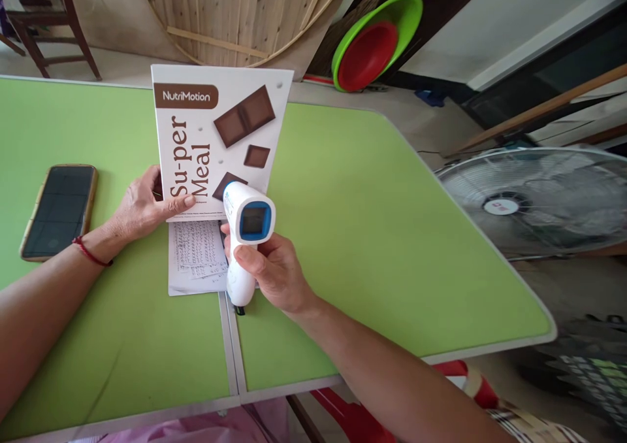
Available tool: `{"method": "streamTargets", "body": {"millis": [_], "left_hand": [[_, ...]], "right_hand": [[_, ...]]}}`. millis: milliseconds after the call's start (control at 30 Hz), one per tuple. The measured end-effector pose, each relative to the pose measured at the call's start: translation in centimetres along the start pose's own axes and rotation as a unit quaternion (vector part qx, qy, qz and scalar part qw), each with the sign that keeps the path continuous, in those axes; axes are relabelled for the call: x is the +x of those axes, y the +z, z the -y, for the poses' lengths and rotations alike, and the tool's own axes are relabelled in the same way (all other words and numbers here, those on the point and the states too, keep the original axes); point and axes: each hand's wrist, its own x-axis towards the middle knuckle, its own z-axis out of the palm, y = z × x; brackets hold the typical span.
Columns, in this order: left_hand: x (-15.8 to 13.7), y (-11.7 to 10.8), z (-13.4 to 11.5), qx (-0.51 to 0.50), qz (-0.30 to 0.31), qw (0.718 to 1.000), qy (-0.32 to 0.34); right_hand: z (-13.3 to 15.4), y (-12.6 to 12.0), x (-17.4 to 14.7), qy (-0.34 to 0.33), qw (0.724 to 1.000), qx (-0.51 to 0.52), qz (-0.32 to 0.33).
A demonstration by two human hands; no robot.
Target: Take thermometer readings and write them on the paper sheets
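My left hand [142,201] grips the lower left edge of a white box [235,168] printed "NutriMotion Su-per Meal" with chocolate pieces; the thumb lies on its front and the other fingers are behind. The box stands upright over the table. Wrapped round the handle of a white and blue infrared thermometer [241,270], my right hand [277,270] holds it before the box's lower right part, its dark screen facing me. Beneath both lies a sheet of paper with handwriting [196,253], partly hidden by the box and the thermometer.
A smartphone [61,211] in a tan case lies left on the green table [382,253]. A metal seam runs across the table's front part. A large fan [533,201] stands beyond the right edge. Green [409,21] and red basins [367,57] lean at the back.
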Motion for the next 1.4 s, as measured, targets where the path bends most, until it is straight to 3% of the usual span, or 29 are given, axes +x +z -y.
{"method": "streamTargets", "body": {"millis": [1400], "left_hand": [[0.03,-0.06,0.31,-0.017,0.016,0.999,0.039]], "right_hand": [[-0.14,-0.31,-0.10,0.019,1.000,0.001,0.001]]}}
